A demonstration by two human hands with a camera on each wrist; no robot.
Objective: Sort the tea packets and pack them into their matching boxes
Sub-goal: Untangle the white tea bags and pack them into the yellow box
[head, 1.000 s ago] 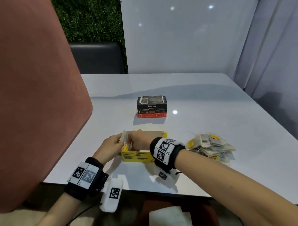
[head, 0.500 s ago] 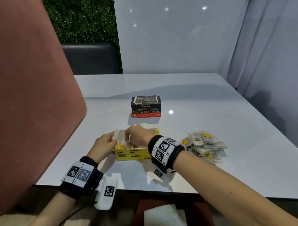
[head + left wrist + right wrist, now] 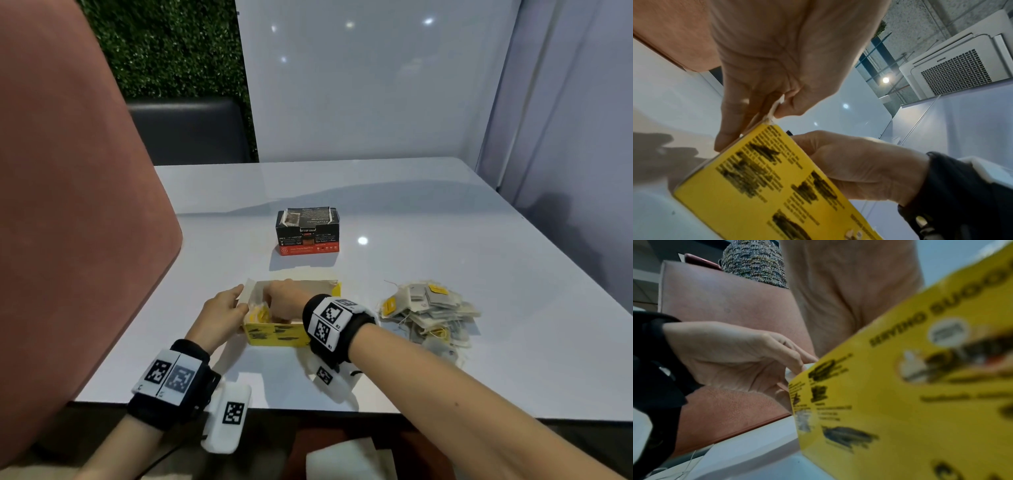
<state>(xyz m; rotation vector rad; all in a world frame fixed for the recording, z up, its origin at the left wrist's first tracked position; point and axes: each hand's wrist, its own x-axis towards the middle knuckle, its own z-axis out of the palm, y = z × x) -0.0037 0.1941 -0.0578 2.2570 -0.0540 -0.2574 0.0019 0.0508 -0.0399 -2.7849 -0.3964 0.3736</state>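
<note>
Yellow box [image 3: 277, 334] sits lower centre of the head view on the desk [image 3: 445, 246], top open, long axis running left-right across the frame. Left hand [image 3: 224, 313] is at the box's left end, thumb and fingers pinching the pale end flap [image 3: 247, 291] and holding it back; the left wrist view shows the flap edge clamped between them. Right hand [image 3: 286, 301] reaches down into the left part of the open box, fingers curled, next to what looks like yellow-tagged tea packets [image 3: 261, 313] already inside. Whether its grip holds a packet or has just let one go: cannot tell, the fingertips are hidden by the hand and the box wall. Right wrist view gives only the blurred yellow side panel plus the left hand, no help. Loose pile of packets [image 3: 428, 310] lies on the desk right of the box, near the right forearm and well apart from the left hand, so the right hand is the nearer one for the next pick: pile lies right of the grip, along the box's long axis. Black and red box [image 3: 307, 233] stands above the yellow one in frame, apart from it, top flaps apparently down. Judgement: packing yellow packets in progress, large pile left unsorted.
</note>
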